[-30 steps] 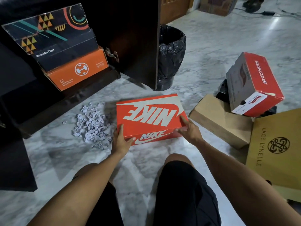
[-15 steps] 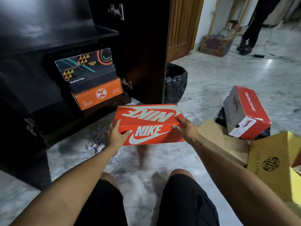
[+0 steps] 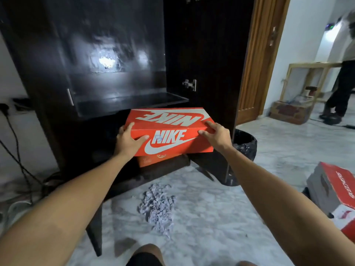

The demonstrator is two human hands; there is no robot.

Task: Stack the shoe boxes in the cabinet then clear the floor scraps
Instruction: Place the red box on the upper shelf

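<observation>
Nike box (image 3: 169, 131) sits at the mouth of the dark cabinet (image 3: 115, 54), over an orange box (image 3: 151, 160) beneath it. My left hand (image 3: 128, 141) grips its left end, my right hand (image 3: 217, 137) its right end, fingers (image 3: 203, 134) curled around the edges. Paper scraps (image 3: 157, 206) lie on the marble floor (image 3: 221, 217) below.

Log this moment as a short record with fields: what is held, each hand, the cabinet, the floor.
held: orange Nike box, between both hands, in front of the cabinet's lower opening
left hand: grips the box's left end, thumb across the front
right hand: grips the box's right end, fingers on the lid
cabinet: dark, door open; another orange box shows just beneath the held one
floor: pile of paper scraps by the cabinet, red Skechers box to the right
bin: black-lined, behind the open door
</observation>
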